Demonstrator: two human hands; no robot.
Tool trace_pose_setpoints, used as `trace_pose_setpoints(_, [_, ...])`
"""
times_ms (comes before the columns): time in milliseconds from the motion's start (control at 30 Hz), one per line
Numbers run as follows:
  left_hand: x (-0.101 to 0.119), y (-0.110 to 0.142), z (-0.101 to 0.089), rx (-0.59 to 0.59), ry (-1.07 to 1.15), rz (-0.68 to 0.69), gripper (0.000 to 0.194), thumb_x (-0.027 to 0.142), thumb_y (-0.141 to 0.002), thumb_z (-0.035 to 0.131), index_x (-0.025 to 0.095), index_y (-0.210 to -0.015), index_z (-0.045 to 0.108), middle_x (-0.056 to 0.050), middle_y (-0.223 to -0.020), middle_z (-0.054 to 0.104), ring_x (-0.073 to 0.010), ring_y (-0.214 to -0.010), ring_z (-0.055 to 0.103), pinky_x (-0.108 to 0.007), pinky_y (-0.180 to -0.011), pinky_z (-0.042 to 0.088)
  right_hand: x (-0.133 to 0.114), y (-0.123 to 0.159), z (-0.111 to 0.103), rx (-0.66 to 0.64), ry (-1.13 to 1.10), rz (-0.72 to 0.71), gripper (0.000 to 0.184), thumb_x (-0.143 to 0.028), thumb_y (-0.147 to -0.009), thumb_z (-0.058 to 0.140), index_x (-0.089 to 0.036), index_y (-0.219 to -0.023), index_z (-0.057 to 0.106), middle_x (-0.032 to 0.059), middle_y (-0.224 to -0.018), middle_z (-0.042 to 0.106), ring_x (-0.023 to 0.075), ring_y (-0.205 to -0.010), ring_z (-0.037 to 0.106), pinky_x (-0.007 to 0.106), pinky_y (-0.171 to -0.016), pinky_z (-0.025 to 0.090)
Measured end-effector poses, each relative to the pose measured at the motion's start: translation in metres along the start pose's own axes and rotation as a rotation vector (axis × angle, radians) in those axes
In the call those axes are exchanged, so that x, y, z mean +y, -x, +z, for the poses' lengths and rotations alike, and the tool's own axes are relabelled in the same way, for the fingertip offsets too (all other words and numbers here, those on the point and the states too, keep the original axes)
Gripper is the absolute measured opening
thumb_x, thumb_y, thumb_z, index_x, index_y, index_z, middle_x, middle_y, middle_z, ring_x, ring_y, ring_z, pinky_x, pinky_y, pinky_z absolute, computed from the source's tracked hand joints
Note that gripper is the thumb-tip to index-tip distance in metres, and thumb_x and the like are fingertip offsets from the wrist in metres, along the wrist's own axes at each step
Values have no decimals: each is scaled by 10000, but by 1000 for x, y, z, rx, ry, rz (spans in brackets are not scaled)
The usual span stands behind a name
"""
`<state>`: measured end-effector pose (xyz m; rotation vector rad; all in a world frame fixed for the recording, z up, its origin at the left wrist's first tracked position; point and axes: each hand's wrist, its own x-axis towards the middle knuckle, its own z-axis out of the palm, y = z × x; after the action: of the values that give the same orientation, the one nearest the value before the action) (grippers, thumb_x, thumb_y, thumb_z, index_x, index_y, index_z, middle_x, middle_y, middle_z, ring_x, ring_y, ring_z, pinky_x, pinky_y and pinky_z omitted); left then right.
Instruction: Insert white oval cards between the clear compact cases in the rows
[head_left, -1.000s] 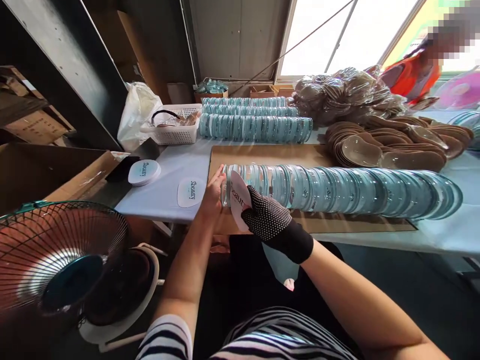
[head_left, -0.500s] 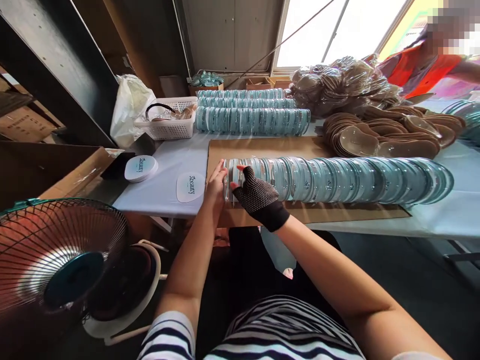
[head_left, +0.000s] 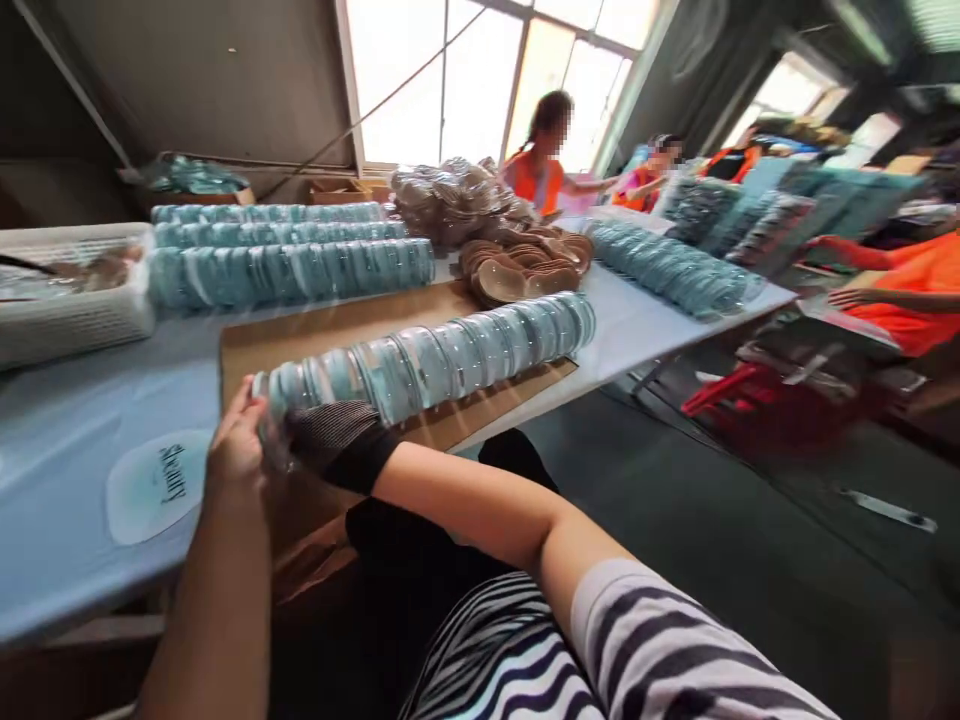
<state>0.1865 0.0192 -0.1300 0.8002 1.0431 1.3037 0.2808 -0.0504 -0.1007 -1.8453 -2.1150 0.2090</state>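
A long row of clear, teal-tinted round cases (head_left: 450,350) lies on its side across a brown cardboard sheet (head_left: 330,325) on the table. My bare left hand (head_left: 238,440) presses flat against the near end of the row. My right hand (head_left: 324,432), in a black dotted glove, rests on the end cases beside it; motion blur hides its fingers. A white oval label printed "Beauty" (head_left: 154,485) lies on the pale blue table top (head_left: 67,440) just left of my left hand.
Three more rows of the teal cases (head_left: 285,265) lie further back, with a white basket (head_left: 71,300) to their left. Brown pads (head_left: 517,265) are piled beyond. Other people in orange (head_left: 536,165) work at the far side and right.
The camera has swung right, so the fan and the box have left the view and more people show. The label held in my right hand a second ago is gone from sight. Both hands stay at the row's near end.
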Motion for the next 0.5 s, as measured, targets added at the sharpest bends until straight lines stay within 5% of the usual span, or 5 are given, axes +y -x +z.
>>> trace_pose_setpoints(100, [2, 1, 3, 16, -3, -29, 440, 81, -892, 519, 266, -1260, 674, 27, -1217, 722, -102, -1022, 689, -196, -875, 570, 1, -6, 2, -92, -181, 21, 215, -253, -975, 489, -128, -1063, 640, 129, -1154, 707, 266, -1083, 654, 443, -961, 511])
trace_pose_setpoints(267, [1, 8, 3, 3, 49, 26, 447, 80, -864, 535, 222, -1264, 675, -15, -1320, 672, -172, -1212, 627, -322, -1094, 466, -10, 2, 5, -544, -808, 187, 107, -184, -916, 517, -141, -834, 572, 56, -755, 726, 160, -650, 685, 302, -659, 590])
trace_pose_setpoints(500, [-10, -1, -4, -174, 16, 149, 518, 150, -888, 526, 238, -1396, 575, -32, -1444, 577, -188, -1370, 500, -329, -1171, 359, -2, -4, 25, -658, -1076, 352, 69, -191, -907, 494, -165, -846, 511, 8, -541, 626, 138, -424, 562, 263, -479, 512])
